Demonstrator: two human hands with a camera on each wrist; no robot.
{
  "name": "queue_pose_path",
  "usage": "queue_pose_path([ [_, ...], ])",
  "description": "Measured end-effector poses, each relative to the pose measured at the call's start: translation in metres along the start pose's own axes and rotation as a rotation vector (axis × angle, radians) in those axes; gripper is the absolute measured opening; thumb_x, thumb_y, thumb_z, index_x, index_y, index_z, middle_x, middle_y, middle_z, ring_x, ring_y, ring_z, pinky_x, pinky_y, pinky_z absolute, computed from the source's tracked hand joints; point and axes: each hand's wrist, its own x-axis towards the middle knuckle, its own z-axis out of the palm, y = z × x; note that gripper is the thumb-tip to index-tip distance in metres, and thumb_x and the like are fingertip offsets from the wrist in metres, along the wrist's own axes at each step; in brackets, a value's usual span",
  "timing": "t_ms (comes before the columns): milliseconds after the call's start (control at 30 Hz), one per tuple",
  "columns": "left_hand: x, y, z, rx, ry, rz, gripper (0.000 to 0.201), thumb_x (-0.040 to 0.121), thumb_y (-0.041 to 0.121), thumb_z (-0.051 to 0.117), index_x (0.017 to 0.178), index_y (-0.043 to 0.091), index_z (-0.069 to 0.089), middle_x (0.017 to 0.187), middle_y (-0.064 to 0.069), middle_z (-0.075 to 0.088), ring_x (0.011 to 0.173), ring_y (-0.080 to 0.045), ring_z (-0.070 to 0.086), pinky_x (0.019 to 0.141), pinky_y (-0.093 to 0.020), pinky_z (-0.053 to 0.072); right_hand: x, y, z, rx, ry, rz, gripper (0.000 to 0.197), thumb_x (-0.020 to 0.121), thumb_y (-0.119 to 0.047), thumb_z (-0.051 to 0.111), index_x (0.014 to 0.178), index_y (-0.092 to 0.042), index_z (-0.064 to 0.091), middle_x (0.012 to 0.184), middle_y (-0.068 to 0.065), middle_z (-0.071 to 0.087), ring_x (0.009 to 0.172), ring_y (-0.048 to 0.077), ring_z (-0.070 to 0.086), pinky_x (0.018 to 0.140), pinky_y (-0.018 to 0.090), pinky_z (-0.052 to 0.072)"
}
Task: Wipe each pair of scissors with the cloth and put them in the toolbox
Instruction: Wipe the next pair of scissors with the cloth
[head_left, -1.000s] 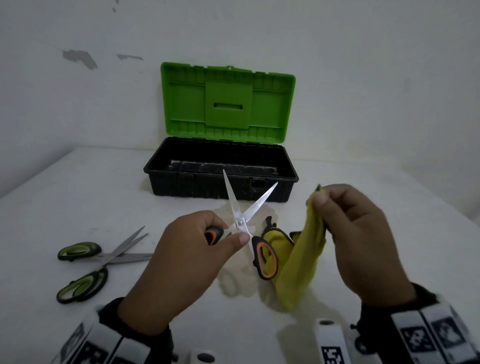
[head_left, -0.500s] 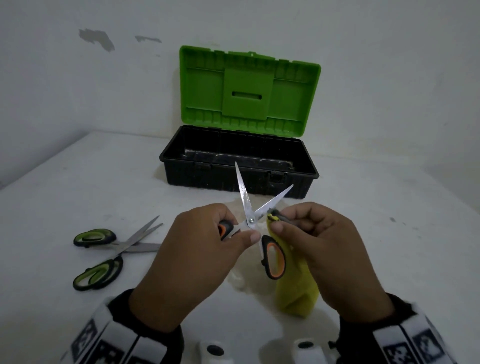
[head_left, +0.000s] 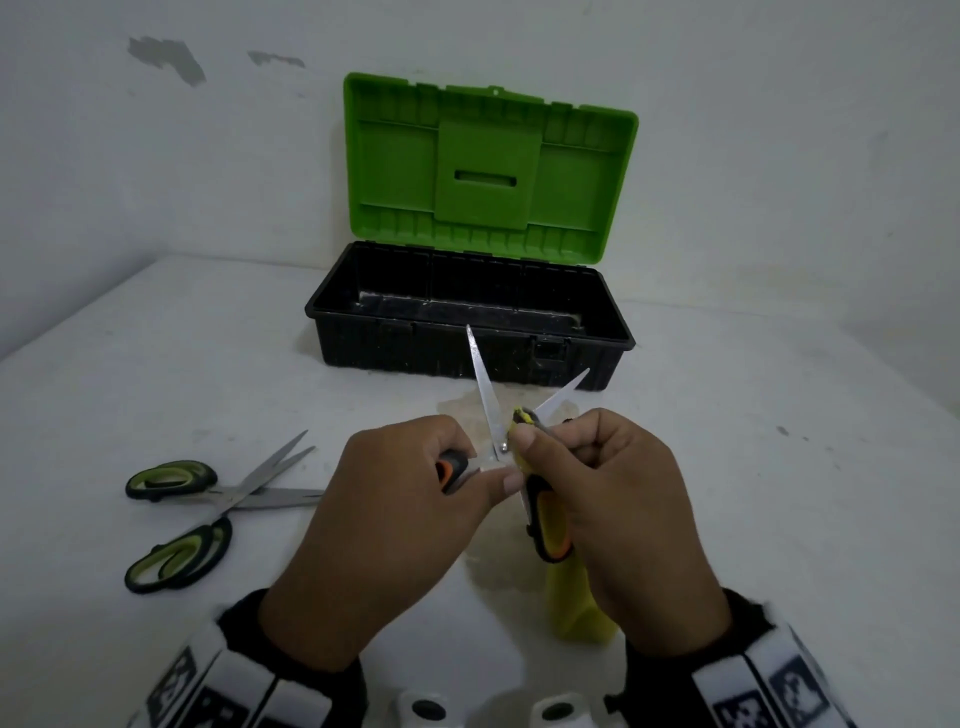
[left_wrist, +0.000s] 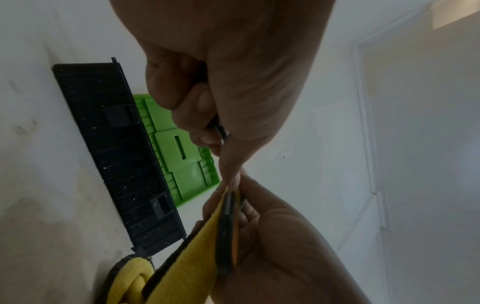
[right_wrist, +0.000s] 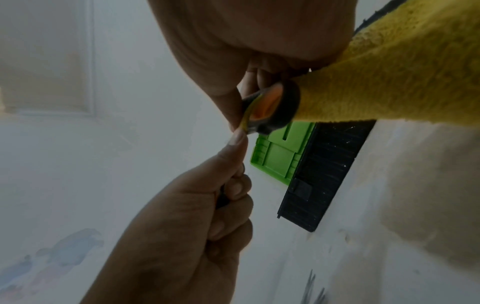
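Note:
My left hand (head_left: 415, 499) grips one handle of the orange-handled scissors (head_left: 485, 395), whose blades stand spread apart, pointing away from me. My right hand (head_left: 597, 488) pinches the yellow cloth (head_left: 576, 608) round the right blade near the pivot, and the rest of the cloth hangs down below the hand. The other orange handle (head_left: 550, 525) sits against my right palm. The left wrist view shows the yellow cloth (left_wrist: 182, 265) beside the dark handle (left_wrist: 226, 230). In the right wrist view the cloth (right_wrist: 389, 67) drapes past the orange handle loop (right_wrist: 270, 105). The toolbox (head_left: 467, 338) stands behind, lid up.
Two pairs of green-handled scissors (head_left: 208, 499) lie crossed on the white table (head_left: 779, 519) to the left of my hands. The green lid (head_left: 488, 161) leans against the back wall. A faint stain marks the table in front of the toolbox.
My right hand has brought the cloth from beside the scissors up onto the right blade by the pivot. The left hand keeps the same grip on the handle.

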Motion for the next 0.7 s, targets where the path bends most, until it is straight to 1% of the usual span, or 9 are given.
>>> queue_pose_path([
  [33, -0.0005, 0.0002, 0.0006, -0.002, 0.000, 0.012, 0.035, 0.070, 0.063, 0.063, 0.069, 0.029, 0.056, 0.058, 0.006, 0.053, 0.052, -0.006, 0.047, 0.048, -0.014, 0.037, 0.0020, 0.0000, -0.0016, 0.022, 0.019, 0.008, 0.023, 0.081, -0.027, 0.081, 0.071, -0.014, 0.065, 0.065, 0.006, 0.072, 0.058, 0.023, 0.067, 0.057, 0.034, 0.055],
  [133, 0.0001, -0.0005, 0.0022, -0.016, 0.009, 0.015, 0.037, 0.069, 0.064, 0.062, 0.068, 0.028, 0.056, 0.057, 0.005, 0.053, 0.052, -0.007, 0.046, 0.049, -0.016, 0.039, 0.0028, -0.0019, -0.0031, 0.056, 0.016, 0.026, 0.024, 0.081, -0.027, 0.081, 0.070, -0.015, 0.065, 0.060, 0.005, 0.068, 0.053, 0.017, 0.060, 0.052, 0.027, 0.050],
  [233, 0.0010, -0.0018, 0.0012, -0.029, 0.018, 0.014, 0.036, 0.068, 0.064, 0.064, 0.069, 0.028, 0.057, 0.059, 0.005, 0.055, 0.054, -0.009, 0.050, 0.050, -0.021, 0.042, -0.0011, -0.0040, -0.0004, 0.052, -0.028, 0.019, 0.022, 0.083, -0.026, 0.080, 0.070, -0.014, 0.066, 0.065, 0.009, 0.072, 0.057, 0.024, 0.064, 0.055, 0.030, 0.054],
  [267, 0.0006, -0.0016, 0.0011, -0.024, 0.016, 0.021, 0.036, 0.068, 0.064, 0.063, 0.068, 0.029, 0.057, 0.058, 0.005, 0.055, 0.054, -0.010, 0.050, 0.050, -0.021, 0.042, -0.0006, -0.0041, -0.0015, 0.066, -0.018, 0.015, 0.022, 0.082, -0.025, 0.080, 0.070, -0.014, 0.066, 0.064, 0.006, 0.072, 0.055, 0.021, 0.063, 0.054, 0.028, 0.053],
  [367, -0.0016, -0.0016, 0.0020, -0.019, 0.014, 0.030, 0.037, 0.069, 0.064, 0.065, 0.067, 0.028, 0.056, 0.055, 0.006, 0.052, 0.051, -0.006, 0.047, 0.047, -0.013, 0.035, 0.0043, -0.0008, -0.0072, 0.103, 0.048, 0.005, 0.024, 0.082, -0.024, 0.081, 0.071, -0.011, 0.064, 0.054, -0.003, 0.062, 0.049, 0.011, 0.056, 0.048, 0.022, 0.048],
  [500, -0.0017, -0.0019, 0.0003, -0.014, 0.010, 0.034, 0.037, 0.069, 0.064, 0.064, 0.068, 0.027, 0.057, 0.055, 0.005, 0.052, 0.051, -0.007, 0.046, 0.048, -0.015, 0.035, -0.0015, -0.0022, -0.0025, 0.108, 0.012, 0.006, 0.024, 0.082, -0.024, 0.081, 0.066, -0.017, 0.064, 0.056, 0.000, 0.065, 0.051, 0.013, 0.058, 0.050, 0.024, 0.049],
  [533, -0.0019, -0.0020, -0.0001, -0.013, 0.008, 0.036, 0.036, 0.069, 0.063, 0.065, 0.068, 0.028, 0.058, 0.055, 0.005, 0.052, 0.051, -0.006, 0.047, 0.048, -0.013, 0.035, -0.0016, -0.0023, -0.0033, 0.113, 0.020, 0.004, 0.025, 0.082, -0.023, 0.081, 0.066, -0.017, 0.063, 0.056, -0.001, 0.064, 0.051, 0.013, 0.057, 0.050, 0.024, 0.049],
  [600, -0.0025, -0.0014, -0.0008, -0.019, 0.009, 0.046, 0.035, 0.070, 0.062, 0.066, 0.067, 0.028, 0.058, 0.053, 0.006, 0.051, 0.054, -0.002, 0.048, 0.046, -0.012, 0.036, 0.0016, -0.0011, -0.0078, 0.111, 0.056, -0.007, 0.025, 0.082, -0.024, 0.081, 0.066, -0.015, 0.063, 0.054, -0.003, 0.062, 0.050, 0.011, 0.055, 0.049, 0.023, 0.048],
  [700, -0.0034, -0.0005, -0.0016, -0.036, 0.024, 0.053, 0.035, 0.069, 0.060, 0.070, 0.065, 0.027, 0.057, 0.051, 0.007, 0.049, 0.055, -0.001, 0.048, 0.050, -0.013, 0.040, -0.0013, -0.0025, -0.0075, 0.116, 0.053, -0.019, 0.026, 0.083, -0.025, 0.080, 0.067, -0.016, 0.063, 0.055, -0.004, 0.062, 0.050, 0.011, 0.055, 0.049, 0.025, 0.047],
])
